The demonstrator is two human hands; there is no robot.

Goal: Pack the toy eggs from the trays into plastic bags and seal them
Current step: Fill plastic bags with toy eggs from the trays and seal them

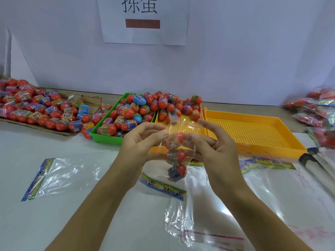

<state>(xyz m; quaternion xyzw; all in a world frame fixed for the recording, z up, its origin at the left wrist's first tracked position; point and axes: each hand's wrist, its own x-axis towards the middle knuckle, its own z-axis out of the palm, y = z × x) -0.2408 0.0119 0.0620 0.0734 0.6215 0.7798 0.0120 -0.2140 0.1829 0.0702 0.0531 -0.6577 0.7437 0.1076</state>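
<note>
A clear plastic bag [178,127] hangs between my hands above the table, with three red-capped toy eggs [176,157] stacked inside it. My left hand [140,140] pinches the bag's top left edge. My right hand [213,142] pinches the top right edge. Behind them, a green tray [105,137] is heaped with toy eggs [126,113]. A yellow tray [204,113] holds more eggs at its far end.
A second yellow tray [257,131] lies to the right. A cardboard sheet [59,131] with many eggs sits at left. Packed bags [319,109] pile up at far right. Flat printed-header bags [54,176] lie on the white table, and another bag [208,223] lies near me.
</note>
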